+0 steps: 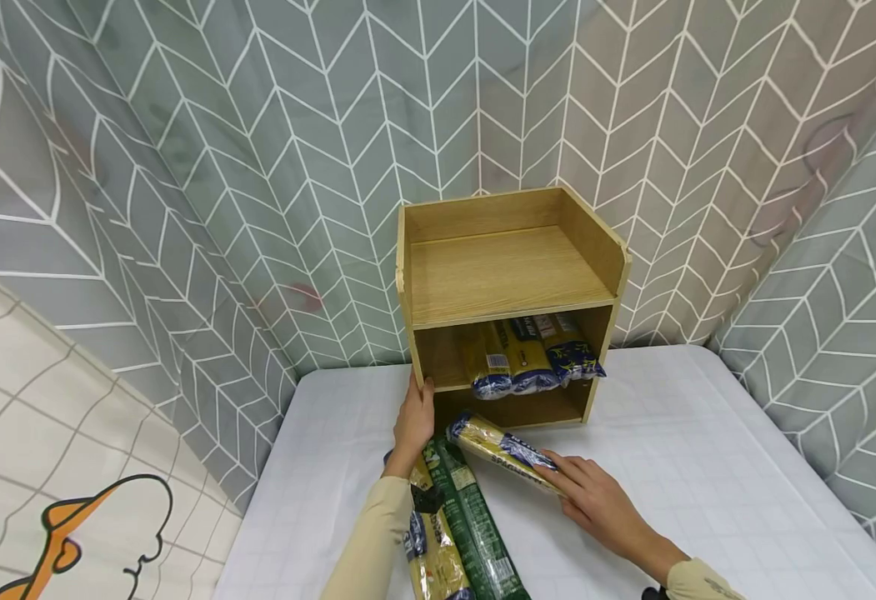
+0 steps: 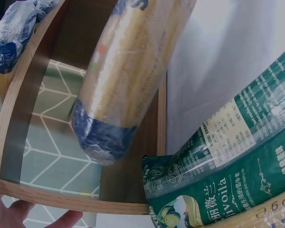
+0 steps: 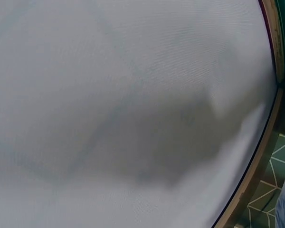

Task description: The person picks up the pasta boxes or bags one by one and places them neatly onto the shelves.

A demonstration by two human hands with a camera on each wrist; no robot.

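Note:
My right hand [image 1: 595, 504] grips one end of a clear-wrapped spaghetti pack [image 1: 493, 443], yellow and blue, tilted with its far end at the lower opening of a small wooden shelf [image 1: 513, 271]. In the left wrist view that pack [image 2: 133, 71] hangs in front of the lower compartment. My left hand [image 1: 413, 425] holds the shelf's left side panel, thumb on one side and fingers on the other. Three yellow pasta packs [image 1: 531, 354] lie side by side in the middle compartment, their blue ends sticking out over its front edge.
Beside my left forearm, a long green pack [image 1: 475, 517] lies on the white-covered table [image 1: 678, 433] next to yellow spaghetti packaging [image 1: 441, 554]. A patterned curtain [image 1: 475, 108] hangs behind the shelf. The right wrist view shows mostly white cloth [image 3: 109, 95].

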